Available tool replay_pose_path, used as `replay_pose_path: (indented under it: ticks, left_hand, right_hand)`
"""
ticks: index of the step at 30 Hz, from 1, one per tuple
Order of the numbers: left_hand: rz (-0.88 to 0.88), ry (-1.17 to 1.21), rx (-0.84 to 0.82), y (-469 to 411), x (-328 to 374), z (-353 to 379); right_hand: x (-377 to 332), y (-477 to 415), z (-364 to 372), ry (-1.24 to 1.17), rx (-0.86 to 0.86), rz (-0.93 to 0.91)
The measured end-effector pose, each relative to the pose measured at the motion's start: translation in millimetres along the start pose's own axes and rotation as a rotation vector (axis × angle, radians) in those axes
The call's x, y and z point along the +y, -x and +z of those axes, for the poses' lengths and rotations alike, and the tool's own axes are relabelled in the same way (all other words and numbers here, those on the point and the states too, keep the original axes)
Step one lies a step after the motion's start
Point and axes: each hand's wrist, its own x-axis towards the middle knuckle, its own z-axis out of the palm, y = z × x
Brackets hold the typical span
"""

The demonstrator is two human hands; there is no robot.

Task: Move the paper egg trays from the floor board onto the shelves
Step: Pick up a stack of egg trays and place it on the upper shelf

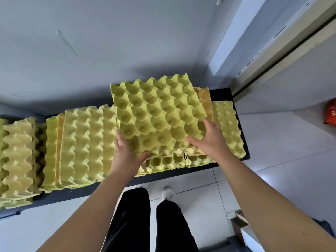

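A stack of yellow-green paper egg trays point(156, 113) lies tilted on top of other trays on a dark shelf point(221, 93). My left hand point(127, 151) holds the stack's near left corner, thumb curled onto the front edge. My right hand point(209, 137) holds the near right corner, fingers over the top cups. More tray stacks sit on the shelf: one right of the held stack point(229, 124), one left of it point(85, 146), and one at the far left point(18, 160).
A pale wall rises behind the shelf. A white door frame point(272, 57) stands at the right. A red object point(330, 111) lies on the tiled floor at the far right. My legs and a white shoe point(168, 192) are below the shelf's front edge.
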Motion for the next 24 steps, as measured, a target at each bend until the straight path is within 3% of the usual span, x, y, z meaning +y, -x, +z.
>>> replay_pose_path:
  ticks: [5,10,24]
  left_hand:
    - [0.07,0.184,0.085,30,8,-28]
    - [0.115,0.252,0.224,88,13,-74]
    - [0.199,0.393,0.881,253,-22,-242]
  right_hand:
    - [-25,24,-33,-0.094,0.045,-0.05]
    - [-67,62,-61,-0.17,0.106,-0.235]
    - [-281,187,-76,-0.199,0.204,-0.908]
